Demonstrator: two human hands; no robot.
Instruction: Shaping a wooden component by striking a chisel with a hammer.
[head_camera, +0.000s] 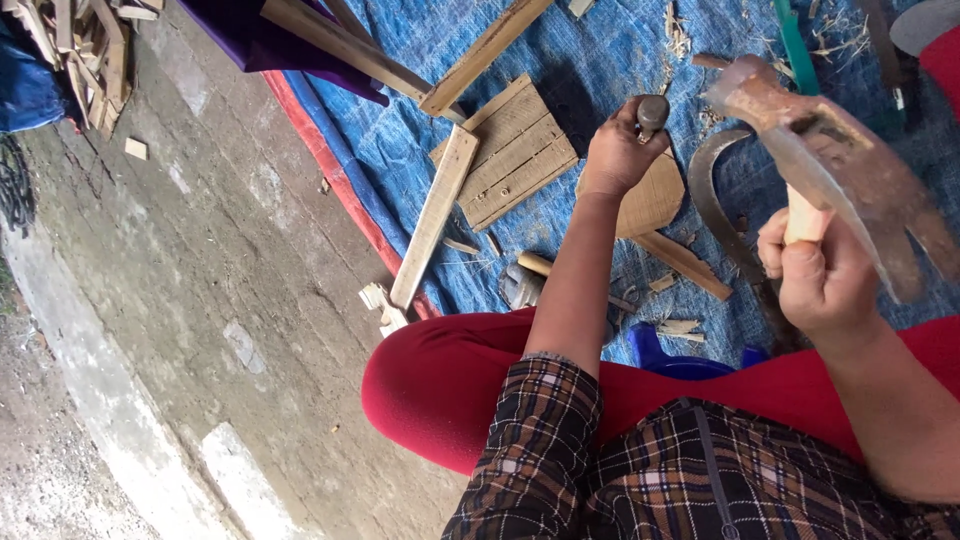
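My left hand (618, 150) is closed around a short dark tool with a rounded metal top (652, 112), held upright on a flat rounded wooden piece (655, 195) lying on the blue tarp (600, 60). My right hand (820, 280) grips the pale wooden handle (802, 215) of a rusty hatchet, whose broad blade (850, 170) is raised above and to the right of the wooden piece. A curved rusty sickle blade (712, 205) lies on the tarp between my hands.
A square slatted board (510, 150) and a long wooden strip (435, 215) lie left of my left hand. A hammer (522, 283) rests near my red-clad knee (440, 385). Wood scraps are piled at top left (90, 40). Bare concrete floor (200, 280) spreads to the left.
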